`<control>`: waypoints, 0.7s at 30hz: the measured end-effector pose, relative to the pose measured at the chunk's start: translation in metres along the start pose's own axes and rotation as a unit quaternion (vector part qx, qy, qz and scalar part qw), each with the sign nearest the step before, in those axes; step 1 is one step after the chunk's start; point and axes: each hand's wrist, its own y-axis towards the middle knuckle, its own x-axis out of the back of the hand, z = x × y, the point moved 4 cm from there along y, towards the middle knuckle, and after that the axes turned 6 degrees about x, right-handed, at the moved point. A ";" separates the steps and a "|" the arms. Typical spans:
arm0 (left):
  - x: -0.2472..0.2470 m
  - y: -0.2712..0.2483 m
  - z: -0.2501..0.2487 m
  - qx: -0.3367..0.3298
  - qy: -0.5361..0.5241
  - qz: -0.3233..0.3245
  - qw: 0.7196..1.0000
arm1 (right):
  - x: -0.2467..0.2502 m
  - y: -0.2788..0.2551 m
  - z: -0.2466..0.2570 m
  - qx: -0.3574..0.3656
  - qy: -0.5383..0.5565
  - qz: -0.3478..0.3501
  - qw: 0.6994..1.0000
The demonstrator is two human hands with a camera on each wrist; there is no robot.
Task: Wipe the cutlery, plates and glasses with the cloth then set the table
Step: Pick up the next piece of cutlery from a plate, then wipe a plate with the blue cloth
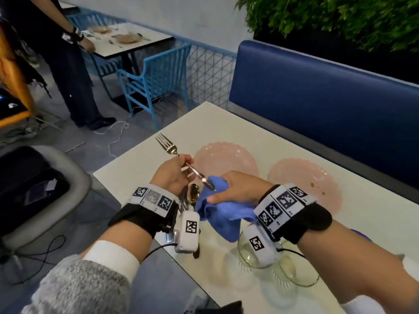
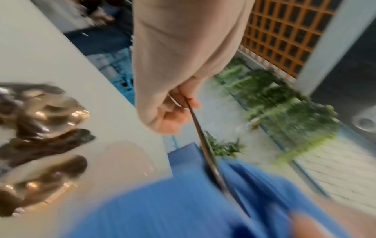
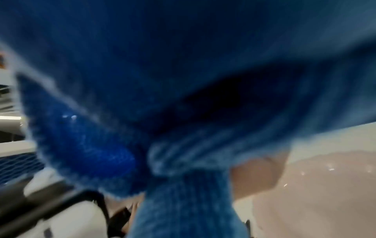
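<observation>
My left hand (image 1: 173, 172) pinches the fork (image 1: 169, 147) by the middle of its handle, fingers (image 2: 173, 116) curled round it, tines pointing up and away toward the far left edge of the tabletop (image 1: 229, 125). My right hand (image 1: 240, 186) is closed round the blue cloth (image 1: 217, 214), bunching it over the butt end of the fork's handle; the cloth's loose tail hangs down toward the glasses (image 1: 254, 257) near me. In my right wrist view the cloth (image 3: 183, 80) fills nearly everything and is blurred, so my fingers there are hard to make out. Under my left wrist lie more spoons and cutlery (image 2: 44, 122), smeared by blur and half hidden in the head view. Two pink plates (image 1: 224, 157) sit side by side beyond my hands, the right one (image 1: 303, 177) partly covered by my wrist. The tabletop's left edge runs close beside my left hand, with floor beyond; the blue bench (image 1: 317, 91) borders the far side.
</observation>
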 end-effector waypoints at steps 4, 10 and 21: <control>0.029 0.007 0.033 0.035 0.183 -0.035 0.982 | 0.046 -0.019 -0.009 -0.027 0.047 -0.114 0.992; 0.034 0.017 0.097 0.005 0.440 -0.064 0.896 | 0.088 -0.050 -0.014 -0.015 0.116 -0.230 0.966; -0.012 0.029 0.066 -0.081 0.683 -0.085 0.721 | 0.142 -0.106 -0.080 -0.083 0.224 -0.385 0.891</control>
